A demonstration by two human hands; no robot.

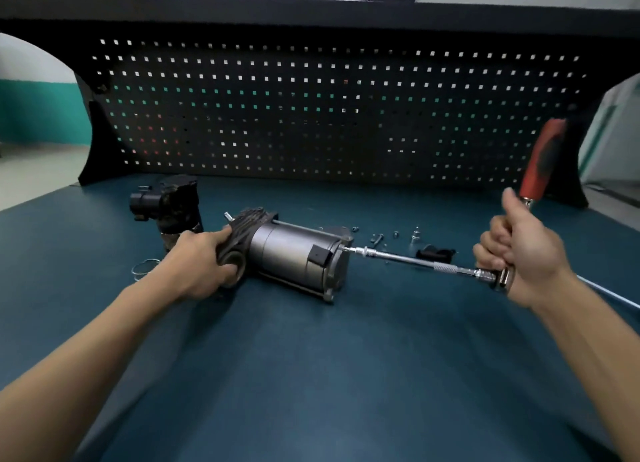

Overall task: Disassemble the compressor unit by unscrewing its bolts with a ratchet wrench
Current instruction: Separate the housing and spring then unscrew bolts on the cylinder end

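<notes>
Two hands committed. The compressor unit [294, 257] lies on its side mid-bench [311, 375]. We judge it heavy and rigid, with a smooth metal can prone to rolling, so the ribbed black end is the place to hold. Our left hand [201, 264] wraps its fingers around that end. Our right hand [519, 257] is clenched on the ratchet wrench [542, 164] near its head, thumb up, red handle pointing up. The extension bar [408, 258] runs level into the end-cap bolt [347, 249]. Both forearms reach forward.
</notes>
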